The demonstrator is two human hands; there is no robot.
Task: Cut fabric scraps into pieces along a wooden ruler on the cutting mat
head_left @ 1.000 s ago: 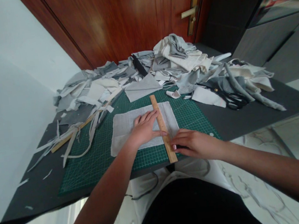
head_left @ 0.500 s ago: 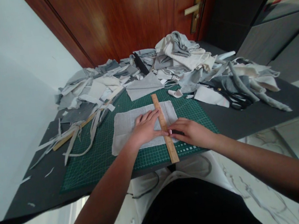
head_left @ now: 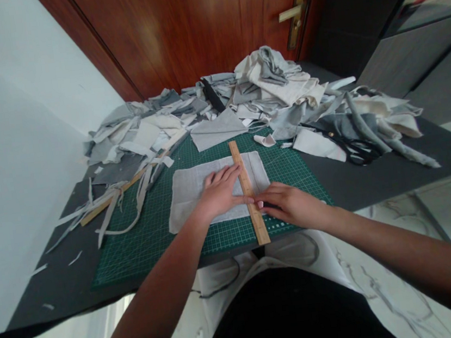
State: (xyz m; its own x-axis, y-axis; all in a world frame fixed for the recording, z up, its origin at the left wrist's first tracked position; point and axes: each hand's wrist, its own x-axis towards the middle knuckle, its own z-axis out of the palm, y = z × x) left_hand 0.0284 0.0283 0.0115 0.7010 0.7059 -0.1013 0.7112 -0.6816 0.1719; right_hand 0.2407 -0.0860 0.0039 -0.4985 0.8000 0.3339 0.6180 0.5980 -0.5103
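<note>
A light grey rectangular cloth (head_left: 185, 193) lies flat on a green cutting mat (head_left: 145, 250). Across the cloth's right part runs a wooden ruler (head_left: 261, 230), its near end reaching past the cloth toward the table edge. My left hand (head_left: 220, 191) is spread open over the cloth, fingertips and thumb pressing on the ruler. At the ruler's right edge, my right hand (head_left: 285, 203) is closed in a pinch on a small pale pinkish piece (head_left: 260, 204), mostly hidden by the fingers. A thin dark line shows on the cloth right of the ruler.
Heaps of grey and cream fabric scraps (head_left: 271, 75) line the back of the dark table (head_left: 74, 275). Black scissors (head_left: 357, 150) lie at the right. At the left, fabric strips (head_left: 133, 218) drape over a wooden stick (head_left: 101, 207). A wooden door (head_left: 175, 27) stands behind.
My right hand has shifted slightly down and to the right along the ruler with the small pale piece. My left hand, the ruler and the cloth stay practically in place.
</note>
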